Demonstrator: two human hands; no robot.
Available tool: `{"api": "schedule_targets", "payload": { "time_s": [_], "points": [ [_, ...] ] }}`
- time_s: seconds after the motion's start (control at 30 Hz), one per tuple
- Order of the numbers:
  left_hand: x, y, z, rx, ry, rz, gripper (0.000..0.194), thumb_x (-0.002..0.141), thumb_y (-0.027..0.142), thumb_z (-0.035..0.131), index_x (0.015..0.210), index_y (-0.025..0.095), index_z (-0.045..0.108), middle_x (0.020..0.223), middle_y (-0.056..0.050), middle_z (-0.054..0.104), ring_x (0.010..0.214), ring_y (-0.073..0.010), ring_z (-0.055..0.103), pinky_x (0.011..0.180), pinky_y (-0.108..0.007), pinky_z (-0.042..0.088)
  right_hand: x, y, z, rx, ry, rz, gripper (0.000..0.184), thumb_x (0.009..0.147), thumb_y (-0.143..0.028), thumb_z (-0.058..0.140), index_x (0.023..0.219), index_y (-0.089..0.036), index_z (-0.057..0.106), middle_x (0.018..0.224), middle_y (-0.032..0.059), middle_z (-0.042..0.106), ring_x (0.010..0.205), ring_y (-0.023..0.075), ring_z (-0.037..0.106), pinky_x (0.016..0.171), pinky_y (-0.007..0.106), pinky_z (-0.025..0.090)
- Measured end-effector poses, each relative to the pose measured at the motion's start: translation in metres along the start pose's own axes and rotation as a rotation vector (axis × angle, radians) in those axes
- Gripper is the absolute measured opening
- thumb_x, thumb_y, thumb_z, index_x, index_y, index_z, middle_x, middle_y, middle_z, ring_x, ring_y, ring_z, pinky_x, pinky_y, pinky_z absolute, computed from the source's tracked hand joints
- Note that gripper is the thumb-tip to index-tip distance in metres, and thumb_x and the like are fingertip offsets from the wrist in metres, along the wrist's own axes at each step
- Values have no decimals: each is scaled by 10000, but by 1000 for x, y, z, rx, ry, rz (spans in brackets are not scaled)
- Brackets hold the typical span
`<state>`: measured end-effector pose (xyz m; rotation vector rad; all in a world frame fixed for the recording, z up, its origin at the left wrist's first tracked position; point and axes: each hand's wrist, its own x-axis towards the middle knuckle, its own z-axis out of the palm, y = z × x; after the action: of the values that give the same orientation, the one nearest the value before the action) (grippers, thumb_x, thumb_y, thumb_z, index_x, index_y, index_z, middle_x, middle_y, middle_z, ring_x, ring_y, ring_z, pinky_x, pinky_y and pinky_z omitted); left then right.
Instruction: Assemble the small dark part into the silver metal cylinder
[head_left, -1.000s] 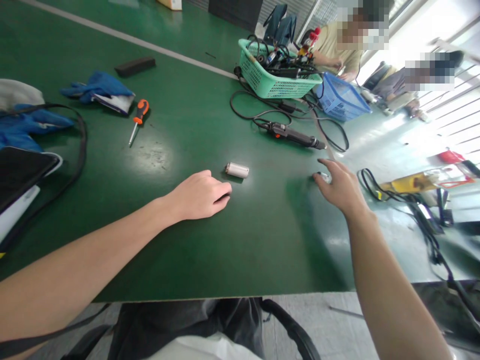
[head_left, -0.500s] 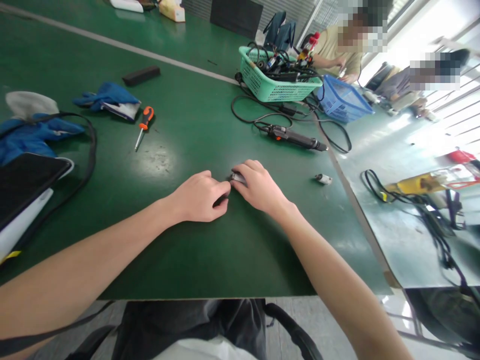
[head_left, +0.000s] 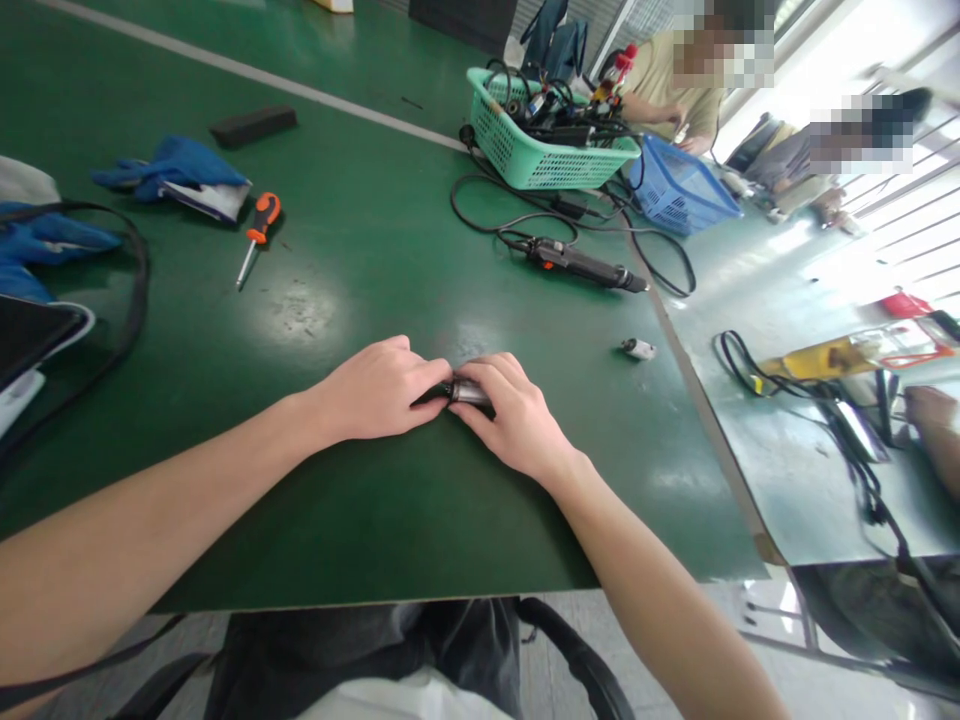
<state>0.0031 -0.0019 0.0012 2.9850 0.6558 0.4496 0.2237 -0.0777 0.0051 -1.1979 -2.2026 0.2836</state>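
My left hand (head_left: 382, 390) is closed around a black part (head_left: 431, 396), mostly hidden in the fingers. In my right hand (head_left: 514, 405) is a silver cylindrical part (head_left: 470, 392), pinched between thumb and fingers. The two parts meet end to end just above the green table (head_left: 375, 530); whether they are joined I cannot tell. To the right lies a small silver and black cylinder (head_left: 639, 349). Beyond my hands rests a black electric screwdriver (head_left: 581, 266) with its cable. An orange-and-black screwdriver (head_left: 259, 236) lies to the left.
A green basket (head_left: 555, 172) full of cables and tools stands at the back, beside a blue basket (head_left: 686, 190). Blue gloves (head_left: 184, 178) and a dark block (head_left: 253, 125) lie back left. Two people sit at the far right; another person's arm (head_left: 937, 430) shows at the right edge.
My hands have come slightly nearer to me, and the silver part now lines up with the black part. The view has shifted a little. An arm has appeared at the right edge.
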Motion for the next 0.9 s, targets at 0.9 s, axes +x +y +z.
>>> {"api": "schedule_targets", "payload": {
  "time_s": [0.9],
  "points": [
    [3, 1, 0, 3, -4, -24, 221, 1022, 312, 460, 909, 196, 609, 719, -8, 682, 643, -185, 628, 736, -360, 433, 0, -2, 1, -32, 23, 22, 197, 976, -260, 660, 1166, -219, 623, 1106, 88, 679, 1051, 271, 598, 949, 440, 542]
  ]
}}
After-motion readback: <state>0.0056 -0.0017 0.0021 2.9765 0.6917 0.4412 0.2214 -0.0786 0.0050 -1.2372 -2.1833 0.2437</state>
